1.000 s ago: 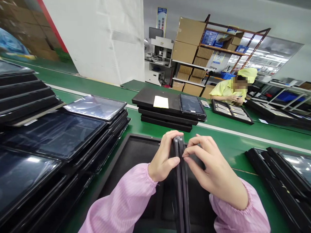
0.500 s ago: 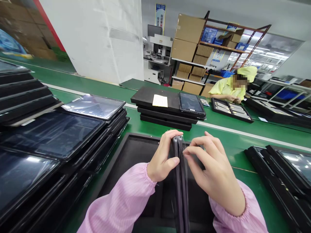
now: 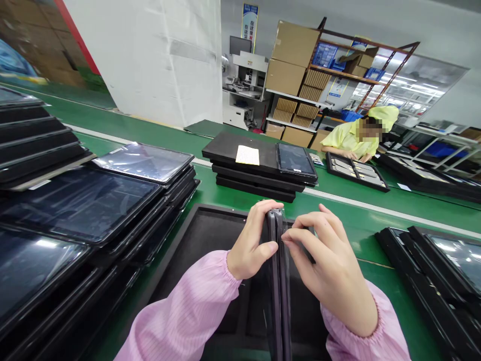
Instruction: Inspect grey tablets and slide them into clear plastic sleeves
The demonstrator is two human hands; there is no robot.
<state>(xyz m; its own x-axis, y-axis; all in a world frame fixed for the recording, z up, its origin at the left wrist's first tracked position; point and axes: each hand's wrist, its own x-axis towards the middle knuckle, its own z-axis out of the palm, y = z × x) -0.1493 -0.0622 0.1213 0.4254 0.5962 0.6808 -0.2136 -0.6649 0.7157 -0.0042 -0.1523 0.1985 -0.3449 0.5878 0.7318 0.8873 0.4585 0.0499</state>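
Observation:
Two thin dark tablets (image 3: pixel 278 281) stand upright side by side, their narrow edges facing me. My left hand (image 3: pixel 251 245) is closed over their upper end, fingers across the top and thumb against the near edge. On the right side, my right hand (image 3: pixel 326 255) pinches a clear film (image 3: pixel 284 231) between thumb and forefinger, close to the tablets' upper corner. The film is see-through, so its full outline is hard to make out. Beneath both hands lies a black tray (image 3: pixel 199 240) with shallow recesses.
Stacked trays with screens (image 3: pixel 86 200) rise on my left. More black trays (image 3: pixel 246 188) stand ahead, bearing a paper sheet (image 3: pixel 247 155) and a tablet (image 3: pixel 296 159). Another stack (image 3: pixel 417 271) is at right. Across the green table (image 3: pixel 345 208), a person in yellow (image 3: pixel 351 138) leans over a tray (image 3: pixel 356 173).
My hands keep nearly the same hold on the tablets and film. The view has shifted slightly. The person across the table has lowered their hands toward the tray.

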